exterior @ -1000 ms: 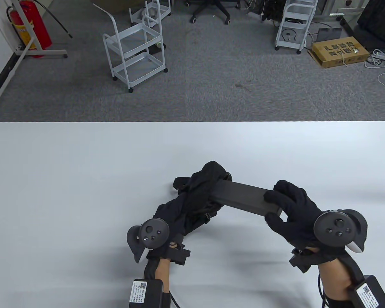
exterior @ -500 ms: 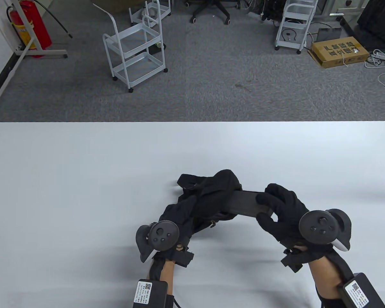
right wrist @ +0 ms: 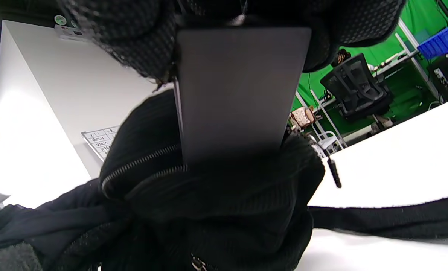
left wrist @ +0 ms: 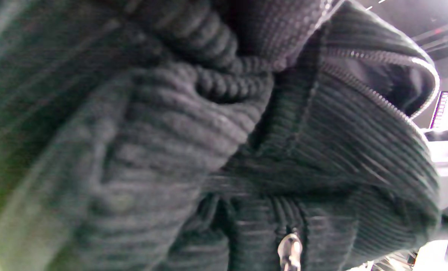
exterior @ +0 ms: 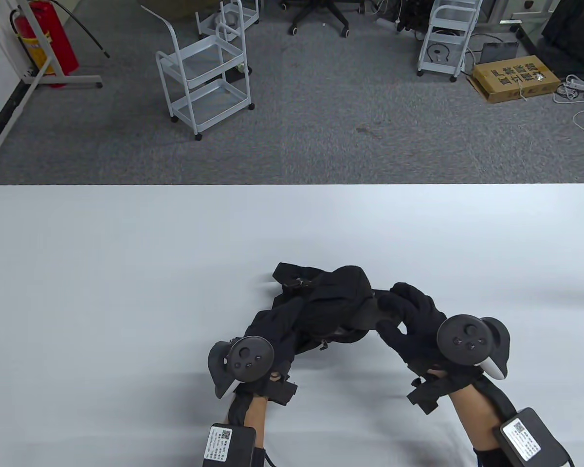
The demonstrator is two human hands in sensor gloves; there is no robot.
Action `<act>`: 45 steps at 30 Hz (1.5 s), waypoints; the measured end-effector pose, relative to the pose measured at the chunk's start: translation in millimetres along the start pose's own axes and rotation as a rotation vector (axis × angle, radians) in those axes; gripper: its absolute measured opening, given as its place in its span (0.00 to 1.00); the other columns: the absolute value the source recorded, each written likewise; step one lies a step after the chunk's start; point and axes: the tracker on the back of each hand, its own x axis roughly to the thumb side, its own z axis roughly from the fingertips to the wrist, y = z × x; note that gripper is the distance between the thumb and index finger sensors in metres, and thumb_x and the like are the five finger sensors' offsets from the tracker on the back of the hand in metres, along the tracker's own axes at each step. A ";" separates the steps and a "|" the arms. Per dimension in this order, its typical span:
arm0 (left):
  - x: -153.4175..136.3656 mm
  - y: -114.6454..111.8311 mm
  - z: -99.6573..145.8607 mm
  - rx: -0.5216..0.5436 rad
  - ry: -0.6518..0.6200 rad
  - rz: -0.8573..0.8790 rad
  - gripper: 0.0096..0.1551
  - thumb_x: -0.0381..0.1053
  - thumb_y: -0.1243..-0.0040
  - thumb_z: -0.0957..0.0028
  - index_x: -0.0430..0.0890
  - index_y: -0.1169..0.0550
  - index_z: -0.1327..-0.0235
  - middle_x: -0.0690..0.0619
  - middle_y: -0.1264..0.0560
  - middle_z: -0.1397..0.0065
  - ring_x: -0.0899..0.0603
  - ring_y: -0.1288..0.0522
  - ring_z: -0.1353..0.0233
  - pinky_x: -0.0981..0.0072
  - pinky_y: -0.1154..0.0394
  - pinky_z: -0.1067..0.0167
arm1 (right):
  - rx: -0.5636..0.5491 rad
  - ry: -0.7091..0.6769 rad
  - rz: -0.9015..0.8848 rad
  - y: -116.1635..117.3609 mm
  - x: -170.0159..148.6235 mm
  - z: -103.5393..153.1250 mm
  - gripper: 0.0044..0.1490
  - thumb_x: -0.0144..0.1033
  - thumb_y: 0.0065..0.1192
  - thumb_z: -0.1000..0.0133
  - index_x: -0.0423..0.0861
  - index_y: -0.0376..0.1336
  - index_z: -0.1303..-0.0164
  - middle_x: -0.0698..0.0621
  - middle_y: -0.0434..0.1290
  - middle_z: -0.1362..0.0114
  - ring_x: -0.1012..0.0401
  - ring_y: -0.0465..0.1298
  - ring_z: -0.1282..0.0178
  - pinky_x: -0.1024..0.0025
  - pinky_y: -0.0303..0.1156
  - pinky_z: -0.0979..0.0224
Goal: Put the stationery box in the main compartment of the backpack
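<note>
The dark grey stationery box (right wrist: 239, 90) is partly inside the black backpack (exterior: 321, 306): in the right wrist view its far end has passed through the open zipper mouth (right wrist: 141, 165), while the near end sticks out to the right. In the table view only a short stretch of the box (exterior: 370, 315) shows between the bag's fabric and the glove. The right hand (exterior: 409, 321) grasps that exposed end, fingers (right wrist: 126, 34) wrapped over one side and the thumb on the other. The backpack lies crumpled on the white tabletop (exterior: 126, 272), near the front edge and slightly right of centre, its mouth facing right. A strap (right wrist: 389, 218) trails from it across the surface on the far side, and a zipper pull (left wrist: 290, 248) hangs from its ribbed cloth in the left wrist view. The left hand (exterior: 267, 335) is at the bag's near left end, clenched on a bunch of the fabric, glove and cloth pressed tightly together in its own camera. Beyond the tabletop, on the grey carpet, stand a white trolley (exterior: 204, 73), a red fire extinguisher (exterior: 48, 39) at far left, and a cardboard box (exterior: 516, 78) at far right.
</note>
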 end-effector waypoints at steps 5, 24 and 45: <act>1.2 -1.7 -0.1 -0.003 -0.012 0.013 0.26 0.44 0.39 0.47 0.45 0.18 0.34 0.46 0.16 0.36 0.37 0.20 0.44 0.38 0.21 0.43 | 0.005 -0.001 -0.025 9.7 -5.8 -1.9 0.39 0.45 0.64 0.38 0.39 0.57 0.22 0.34 0.47 0.16 0.30 0.62 0.22 0.31 0.59 0.22; 2.5 -1.5 0.9 0.046 0.028 0.139 0.26 0.44 0.39 0.47 0.45 0.18 0.34 0.46 0.15 0.37 0.38 0.19 0.46 0.39 0.20 0.45 | -0.028 -0.006 -0.024 12.8 -15.7 -1.2 0.46 0.50 0.54 0.38 0.41 0.47 0.15 0.38 0.52 0.15 0.31 0.54 0.14 0.32 0.57 0.20; -2.3 -3.4 -5.2 -0.089 -0.089 0.566 0.25 0.44 0.43 0.46 0.50 0.19 0.35 0.50 0.17 0.35 0.38 0.22 0.42 0.34 0.23 0.40 | 0.192 -0.086 -0.312 13.5 -43.7 -6.5 0.77 0.64 0.64 0.51 0.45 0.20 0.17 0.43 0.28 0.11 0.29 0.35 0.11 0.23 0.43 0.18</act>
